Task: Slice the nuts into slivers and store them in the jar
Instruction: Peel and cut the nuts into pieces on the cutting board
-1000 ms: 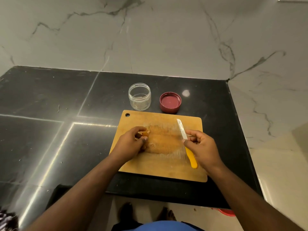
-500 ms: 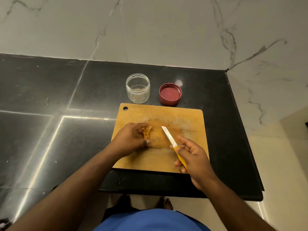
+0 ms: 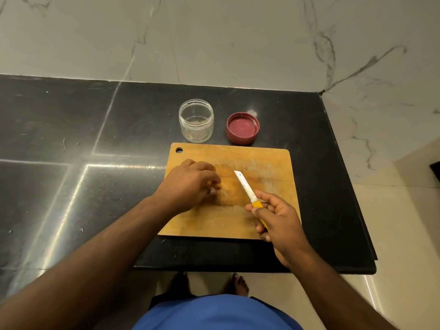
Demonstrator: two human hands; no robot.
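The rectangular tan wooden cutting board (image 3: 238,222) looked matt and scuffed, paler and scratched toward 1 o'clock. The black polished stone counter (image 3: 71,144) shone glossy. At 12 o'clock stood a clear, smooth round jar (image 3: 196,121), glass or plastic, beside a dull maroon plastic lid (image 3: 242,128). The knife (image 3: 250,195) had a worn whitish blade and smooth yellow plastic handle.

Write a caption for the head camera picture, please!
Left hand steadies nuts on the wooden cutting board, right hand holds a yellow-handled knife; open jar waits.
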